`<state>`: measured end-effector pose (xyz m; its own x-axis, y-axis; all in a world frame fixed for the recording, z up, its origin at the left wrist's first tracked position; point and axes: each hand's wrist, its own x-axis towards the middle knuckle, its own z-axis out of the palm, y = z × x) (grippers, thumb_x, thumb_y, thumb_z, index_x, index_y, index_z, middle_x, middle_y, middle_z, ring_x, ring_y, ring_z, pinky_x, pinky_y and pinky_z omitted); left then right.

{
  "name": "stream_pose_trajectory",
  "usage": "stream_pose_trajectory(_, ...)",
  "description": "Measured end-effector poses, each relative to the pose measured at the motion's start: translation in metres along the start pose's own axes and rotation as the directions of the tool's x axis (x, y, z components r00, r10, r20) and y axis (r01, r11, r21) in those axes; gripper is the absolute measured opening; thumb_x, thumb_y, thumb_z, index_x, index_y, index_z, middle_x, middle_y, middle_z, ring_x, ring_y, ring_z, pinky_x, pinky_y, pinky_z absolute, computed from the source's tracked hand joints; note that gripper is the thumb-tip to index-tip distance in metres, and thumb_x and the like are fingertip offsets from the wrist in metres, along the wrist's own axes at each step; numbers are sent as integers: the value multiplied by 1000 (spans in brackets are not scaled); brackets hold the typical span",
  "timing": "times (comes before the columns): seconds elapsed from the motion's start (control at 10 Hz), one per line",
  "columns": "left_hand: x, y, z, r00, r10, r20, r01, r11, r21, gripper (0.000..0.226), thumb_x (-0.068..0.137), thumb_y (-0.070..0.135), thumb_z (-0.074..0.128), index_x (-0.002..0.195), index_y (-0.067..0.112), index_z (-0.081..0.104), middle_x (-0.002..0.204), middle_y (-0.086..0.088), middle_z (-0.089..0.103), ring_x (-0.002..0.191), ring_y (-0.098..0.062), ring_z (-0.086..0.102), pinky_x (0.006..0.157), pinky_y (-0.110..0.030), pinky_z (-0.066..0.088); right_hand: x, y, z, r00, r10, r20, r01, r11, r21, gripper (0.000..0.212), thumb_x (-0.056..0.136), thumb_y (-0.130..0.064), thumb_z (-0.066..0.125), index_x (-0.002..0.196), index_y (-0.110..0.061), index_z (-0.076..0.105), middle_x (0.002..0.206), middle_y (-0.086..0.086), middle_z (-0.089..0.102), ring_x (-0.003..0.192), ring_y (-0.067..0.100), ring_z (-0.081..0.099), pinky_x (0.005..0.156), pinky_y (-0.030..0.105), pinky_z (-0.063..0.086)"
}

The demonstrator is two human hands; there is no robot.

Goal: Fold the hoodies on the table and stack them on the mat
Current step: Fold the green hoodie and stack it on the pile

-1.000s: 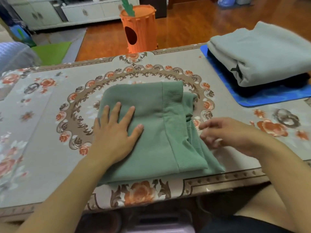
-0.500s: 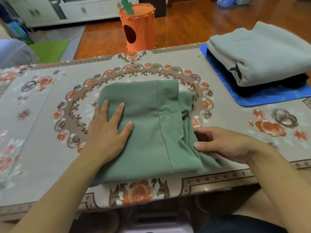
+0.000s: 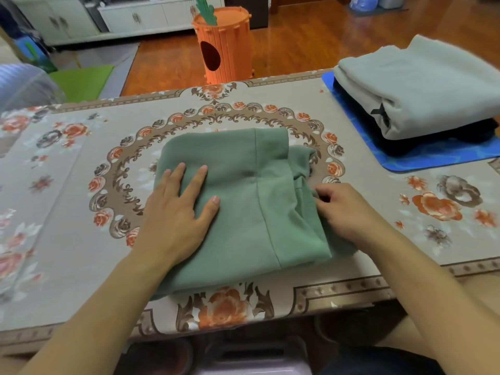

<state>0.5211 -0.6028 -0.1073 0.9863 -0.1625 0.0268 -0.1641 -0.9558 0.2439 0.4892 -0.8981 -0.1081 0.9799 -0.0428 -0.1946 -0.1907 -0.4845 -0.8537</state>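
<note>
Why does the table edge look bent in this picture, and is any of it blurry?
Head view: the wide-angle lens bows the table edge and stretches the forearms near the frame's bottom. The green hoodie and left hand are fairly sharp; the right hand is slightly smeared, and the grey hoodie on the blue mat looks soft. Lighting is even and warm, without glare.

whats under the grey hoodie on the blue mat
A dark, folded garment lies under the grey hoodie, its edge showing along the near side. Both rest on the blue mat. Whether anything else sits beneath is covered.
</note>
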Motion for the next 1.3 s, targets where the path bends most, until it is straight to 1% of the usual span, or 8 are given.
stream_pose_trajectory(0.1,-5,9,6,999,46,-5,-45,993,113,74,91,78,6,159,47,0,170,0,2,157,-25,-2,124,-55,15,18,9,7,994,60,-95,-82,967,-240,37,96,-31,57,64,-12,57,66,3,62,67,23,54,56,34,35)
stream_pose_trajectory(0.4,-11,18,17,985,154,82,-173,924,342,78,85,87,-6,155,53,-11,171,-4,-6,156,-34,-9,117,-68,11,32,-2,-1,971,133,-200,-211,872,-442,22,83,-35,64,78,-17,55,76,1,60,71,23,55,56,32,35)
stream_pose_trajectory(0.5,-9,22,18,984,143,106,-173,910,376,84,80,92,-6,155,54,-12,170,-5,-9,155,-37,-11,115,-71,7,22,-14,-4,954,106,-280,-180,950,-255,22,93,-36,60,78,-20,60,67,0,66,70,27,66,57,33,46)
stream_pose_trajectory(0.6,-7,24,20,987,127,101,-157,905,395,87,78,93,-6,155,53,-13,170,-5,-11,155,-38,-13,115,-71,5,7,-26,-4,954,277,-114,-288,953,-96,42,101,-48,44,87,-14,64,60,3,71,55,26,71,67,41,60)
stream_pose_trajectory(0.8,-11,28,21,992,120,47,-128,912,389,87,83,91,0,159,49,5,170,-8,4,155,-40,-2,115,-72,8,7,-33,16,980,150,-131,-186,926,-330,59,94,-60,48,140,-25,40,135,4,55,123,31,54,93,40,44)
stream_pose_trajectory(0.9,-12,27,23,993,116,29,-118,915,386,86,85,90,3,159,48,8,170,-9,7,155,-40,1,114,-72,10,8,-33,24,964,181,-195,-235,923,-305,66,93,-58,49,145,-20,35,144,11,46,128,34,49,94,43,41)
stream_pose_trajectory(1.0,-12,27,24,993,118,21,-117,918,379,85,85,89,1,159,48,6,170,-8,6,155,-39,-1,114,-72,8,0,-27,24,939,232,-253,-306,900,-311,71,94,-61,48,144,-13,37,143,14,47,126,36,50,93,42,41)
stream_pose_trajectory(1.3,-11,27,25,994,110,7,-105,926,364,85,85,89,3,159,48,10,170,-8,8,155,-40,0,113,-73,11,-9,-32,23,953,216,-213,-278,903,-328,46,86,-57,65,76,-14,49,77,2,56,72,22,53,54,34,32)
